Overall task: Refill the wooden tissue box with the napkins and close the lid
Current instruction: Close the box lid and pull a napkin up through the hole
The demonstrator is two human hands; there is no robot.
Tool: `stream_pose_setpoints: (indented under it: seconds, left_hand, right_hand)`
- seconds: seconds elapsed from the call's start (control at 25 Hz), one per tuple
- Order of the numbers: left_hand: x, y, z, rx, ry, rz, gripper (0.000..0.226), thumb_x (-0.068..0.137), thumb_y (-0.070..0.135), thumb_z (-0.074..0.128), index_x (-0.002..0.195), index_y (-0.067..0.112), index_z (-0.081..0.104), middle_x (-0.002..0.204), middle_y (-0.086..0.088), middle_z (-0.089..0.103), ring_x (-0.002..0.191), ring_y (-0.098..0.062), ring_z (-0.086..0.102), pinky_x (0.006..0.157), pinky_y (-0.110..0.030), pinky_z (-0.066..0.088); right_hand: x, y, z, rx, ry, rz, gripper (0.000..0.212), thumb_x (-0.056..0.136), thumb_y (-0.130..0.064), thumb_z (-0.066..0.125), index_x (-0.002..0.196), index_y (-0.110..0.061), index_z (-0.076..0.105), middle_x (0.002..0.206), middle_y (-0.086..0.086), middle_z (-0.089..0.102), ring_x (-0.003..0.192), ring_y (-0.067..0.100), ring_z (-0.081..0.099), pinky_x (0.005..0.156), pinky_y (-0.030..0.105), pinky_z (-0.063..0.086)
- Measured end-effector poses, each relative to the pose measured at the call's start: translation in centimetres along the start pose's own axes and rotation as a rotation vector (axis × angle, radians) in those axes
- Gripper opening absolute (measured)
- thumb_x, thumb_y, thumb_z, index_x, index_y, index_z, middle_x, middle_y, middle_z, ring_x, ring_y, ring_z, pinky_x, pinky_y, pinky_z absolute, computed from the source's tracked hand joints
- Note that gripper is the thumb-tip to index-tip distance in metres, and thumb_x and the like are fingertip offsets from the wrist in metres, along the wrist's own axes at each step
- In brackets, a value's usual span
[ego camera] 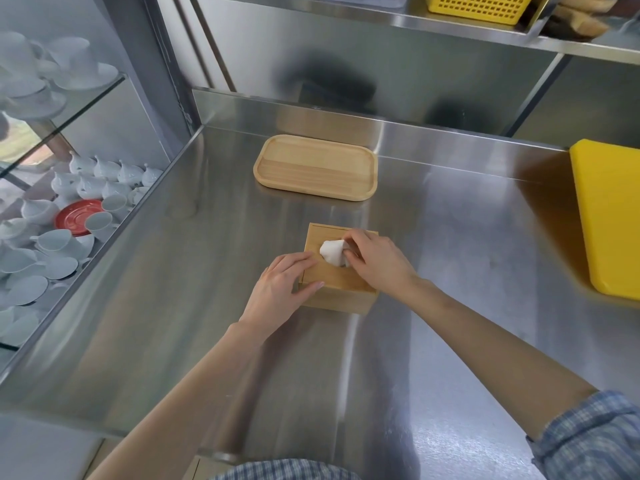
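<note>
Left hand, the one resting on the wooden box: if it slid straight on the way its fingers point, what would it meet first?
Probably the white napkin sticking up from the tissue box lid, which the right hand is pinching. The left hand points up-right across the lid towards it.

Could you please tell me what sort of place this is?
Probably a café or restaurant service area: a stainless steel counter, a glass cabinet stacked with white cups, and steel shelving overhead.

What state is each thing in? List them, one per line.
Wooden box: lid on, upright on the counter.
Napkin: sticking up through the lid slot.
Left hand: flat on the box's near left corner.
Right hand: pinching the napkin.
Wooden tray: empty.
</note>
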State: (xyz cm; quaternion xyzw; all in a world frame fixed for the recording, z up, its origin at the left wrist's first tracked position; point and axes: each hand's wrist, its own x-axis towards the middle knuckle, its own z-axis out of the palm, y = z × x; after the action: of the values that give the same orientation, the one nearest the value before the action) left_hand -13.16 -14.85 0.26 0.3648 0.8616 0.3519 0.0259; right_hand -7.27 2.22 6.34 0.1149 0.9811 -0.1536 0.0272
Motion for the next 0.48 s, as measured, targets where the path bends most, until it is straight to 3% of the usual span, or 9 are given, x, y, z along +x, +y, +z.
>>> stream_pose_setpoints:
  seconds: [0.2, 0.48]
  left_hand:
    - [0.1, 0.3, -0.3, 0.013, -0.045, -0.014, 0.041, 0.083, 0.028, 0.066, 0.12, 0.011, 0.062, 0.129, 0.0, 0.059, 0.121, -0.02, 0.051, 0.104, -0.03, 0.038]
    - [0.5, 0.7, -1.0, -0.017, -0.094, -0.07, 0.053, 0.083, 0.029, 0.066, 0.131, 0.012, 0.05, 0.139, -0.002, 0.046, 0.128, -0.019, 0.045, 0.108, -0.03, 0.034]
  right_hand:
    - [-0.3, 0.6, 0.7, 0.087, 0.025, 0.017, 0.034, 0.096, -0.023, 0.042, 0.127, -0.012, 0.047, 0.135, 0.005, 0.054, 0.122, 0.026, 0.05, 0.101, 0.035, 0.038]
    - [-2.1, 2.2, 1.3, 0.312, 0.234, 0.154, 0.044, 0.095, -0.021, 0.047, 0.137, -0.011, 0.041, 0.143, 0.006, 0.044, 0.133, 0.023, 0.04, 0.111, 0.036, 0.033]
